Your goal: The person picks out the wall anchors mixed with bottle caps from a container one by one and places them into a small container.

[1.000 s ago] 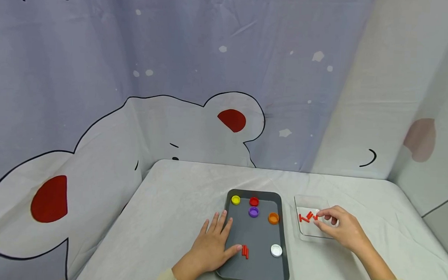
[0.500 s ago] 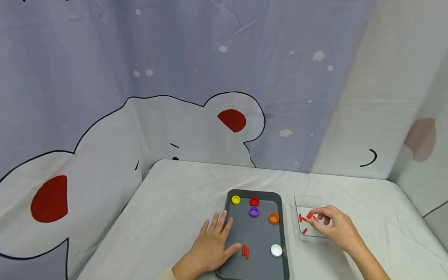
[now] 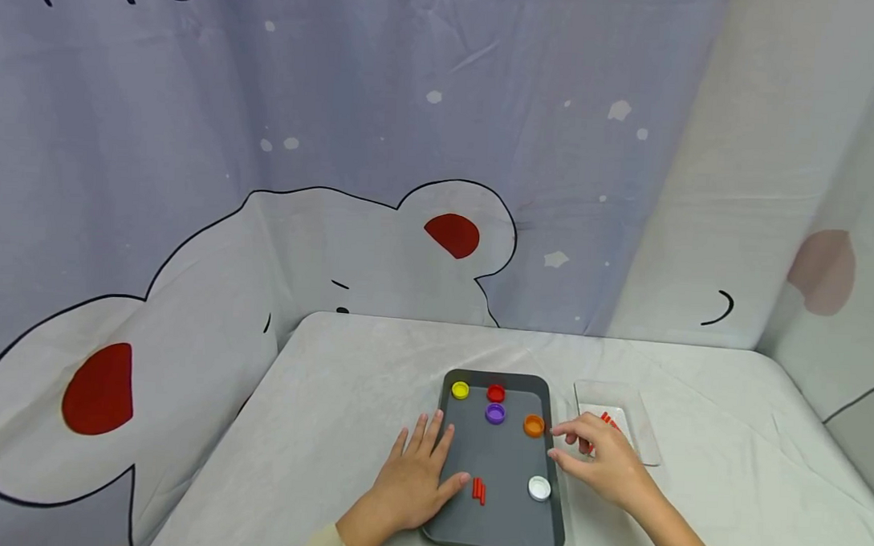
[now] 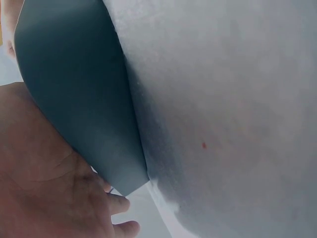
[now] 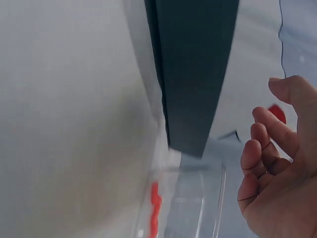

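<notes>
My left hand [image 3: 411,485] lies with spread, straight fingers across the left rim of a grey tray [image 3: 496,528]. Its thumb is close to several short red sticks [image 3: 478,490] lined up on the tray. Over the tray's right rim hovers my right hand [image 3: 604,460], with thumb and forefinger apart and nothing visible between them. In the right wrist view its other fingers [image 5: 251,153] are loosely bent. Behind this hand stands a clear plastic box [image 3: 644,441] with red sticks [image 3: 609,421] in it, partly hidden by the hand.
Small round caps sit on the tray: yellow [image 3: 460,390], red [image 3: 495,393], purple [image 3: 495,413], orange [image 3: 534,425] and white [image 3: 539,489]. A white cloth [image 3: 346,406] covers the table. A printed curtain [image 3: 384,143] hangs behind it.
My right hand has moved left, from above the clear box to the tray's right rim, and its thumb and forefinger are wider apart. The left hand has stayed in place.
</notes>
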The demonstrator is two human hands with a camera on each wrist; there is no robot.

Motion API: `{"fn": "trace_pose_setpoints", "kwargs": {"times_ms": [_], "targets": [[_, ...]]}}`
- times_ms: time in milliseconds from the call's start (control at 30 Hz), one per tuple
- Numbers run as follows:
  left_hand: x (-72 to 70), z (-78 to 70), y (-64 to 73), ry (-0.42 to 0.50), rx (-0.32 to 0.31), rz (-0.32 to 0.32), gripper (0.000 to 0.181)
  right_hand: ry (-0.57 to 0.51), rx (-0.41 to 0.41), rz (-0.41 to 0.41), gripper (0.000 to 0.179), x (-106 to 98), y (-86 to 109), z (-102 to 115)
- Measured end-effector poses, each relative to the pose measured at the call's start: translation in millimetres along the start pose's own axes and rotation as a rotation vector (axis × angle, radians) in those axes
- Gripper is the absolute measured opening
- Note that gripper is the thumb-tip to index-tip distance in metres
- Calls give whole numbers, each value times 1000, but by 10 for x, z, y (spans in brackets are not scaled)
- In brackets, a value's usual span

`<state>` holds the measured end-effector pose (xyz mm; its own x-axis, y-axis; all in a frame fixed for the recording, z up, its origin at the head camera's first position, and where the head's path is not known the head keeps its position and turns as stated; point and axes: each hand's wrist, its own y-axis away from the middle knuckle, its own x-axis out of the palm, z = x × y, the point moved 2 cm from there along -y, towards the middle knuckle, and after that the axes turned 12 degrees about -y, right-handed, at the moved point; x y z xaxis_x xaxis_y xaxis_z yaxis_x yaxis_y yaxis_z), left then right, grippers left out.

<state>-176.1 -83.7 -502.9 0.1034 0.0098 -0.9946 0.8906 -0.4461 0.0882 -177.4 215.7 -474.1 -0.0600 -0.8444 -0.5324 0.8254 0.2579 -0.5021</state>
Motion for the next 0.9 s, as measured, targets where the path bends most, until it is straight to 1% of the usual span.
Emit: {"fn": "trace_pose_setpoints", "kwargs": {"times_ms": [100, 267, 500, 733, 900], "targets": [[-5, -1, 0, -3, -3, 0, 78, -27, -20, 32, 28, 110, 12, 61], [-1, -5, -2, -19, -6, -7, 77, -63, -50, 90, 25, 271, 19, 156], [-3, -9, -11, -26, -5, -22, 76, -97, -40, 170, 23, 457, 0, 175], [-7, -11, -9, -33, -6, -23, 76, -72, -22, 236, 23, 620, 18, 228], [-5, -12, -13, -34, -2, -16, 75, 26, -8, 277, 24, 718, 46, 272]]}}
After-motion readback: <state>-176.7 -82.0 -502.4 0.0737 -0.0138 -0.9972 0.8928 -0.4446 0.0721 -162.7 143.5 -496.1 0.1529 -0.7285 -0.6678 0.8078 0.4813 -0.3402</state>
